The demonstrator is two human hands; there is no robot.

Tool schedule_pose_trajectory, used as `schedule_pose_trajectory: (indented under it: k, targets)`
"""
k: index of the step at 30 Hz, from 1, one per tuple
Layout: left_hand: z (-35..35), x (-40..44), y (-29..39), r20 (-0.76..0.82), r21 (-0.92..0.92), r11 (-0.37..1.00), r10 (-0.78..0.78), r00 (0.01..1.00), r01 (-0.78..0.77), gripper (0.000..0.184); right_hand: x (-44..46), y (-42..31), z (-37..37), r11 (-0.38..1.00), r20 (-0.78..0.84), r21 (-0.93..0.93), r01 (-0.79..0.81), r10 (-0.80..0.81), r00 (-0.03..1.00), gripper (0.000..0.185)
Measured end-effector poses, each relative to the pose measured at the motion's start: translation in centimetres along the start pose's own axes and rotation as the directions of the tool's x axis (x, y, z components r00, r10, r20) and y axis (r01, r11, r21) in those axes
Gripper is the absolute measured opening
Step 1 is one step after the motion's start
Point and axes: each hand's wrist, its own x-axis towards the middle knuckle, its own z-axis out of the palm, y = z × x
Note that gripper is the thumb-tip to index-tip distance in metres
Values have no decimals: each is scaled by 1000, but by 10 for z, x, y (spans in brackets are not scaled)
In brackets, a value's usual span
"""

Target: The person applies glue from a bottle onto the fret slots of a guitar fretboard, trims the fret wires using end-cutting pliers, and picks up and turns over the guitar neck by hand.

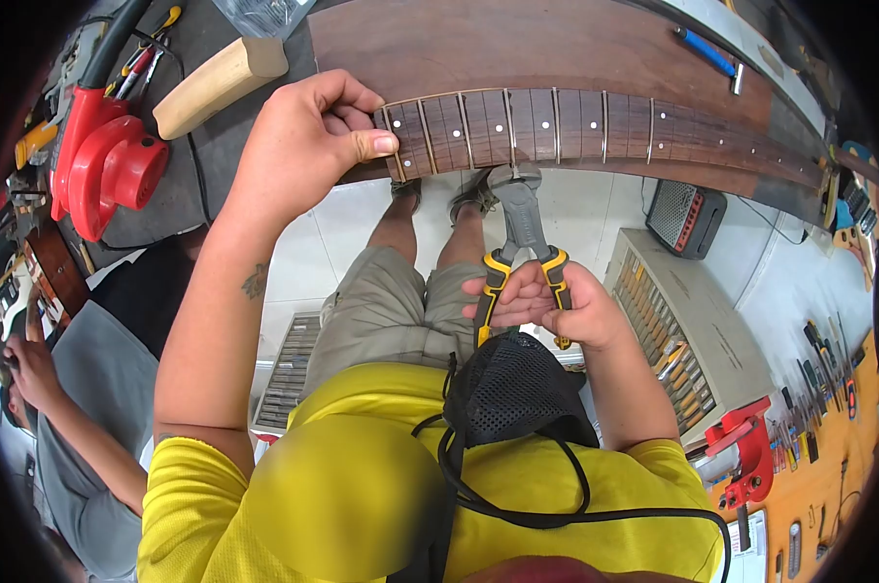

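Observation:
A dark wooden fretboard [534,139] with white dot inlays lies across the front edge of the bench. Several metal frets cross it, and thin slots show between them. My left hand [313,141] pinches its left end between thumb and fingers. In my right hand [580,299] is a pair of cutting pliers [523,219] with yellow-and-black handles. Their handles stand apart, with my fingers around and between them. The jaws sit at the fretboard's near edge, close to the end of a fret; whether they grip it I cannot tell.
On the bench lie a pale wooden block [221,85], a red blower [109,165] and a blue-handled hammer [706,51]. A black heater-like box [685,219] and a tool cabinet [687,330] stand to the right. A co-worker [99,389] is at the left.

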Motion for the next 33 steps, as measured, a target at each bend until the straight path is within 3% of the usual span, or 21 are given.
schedule_pose_trajectory:
  k: [10,22,25,30,33]
  targets:
    - [0,-1,-1,0,2,1000,-4,1000,4,30,0,7,2,997,-5,78,25,-25,1000,49]
    - [2,0,-3,-10,-15,1000,6,1000,-6,31,8,10,-5,999,17,36,37,-38,999,50]
    - [2,-1,-1,-11,-4,1000,18,1000,-18,31,9,24,-12,978,92,182,99,-117,989,55]
    - [0,-1,0,5,-12,1000,-4,1000,4,31,10,19,-4,934,55,356,34,-57,997,71]
    - [1,-1,-1,-1,-22,1000,-3,1000,3,31,12,12,-9,976,112,198,-87,66,992,75]
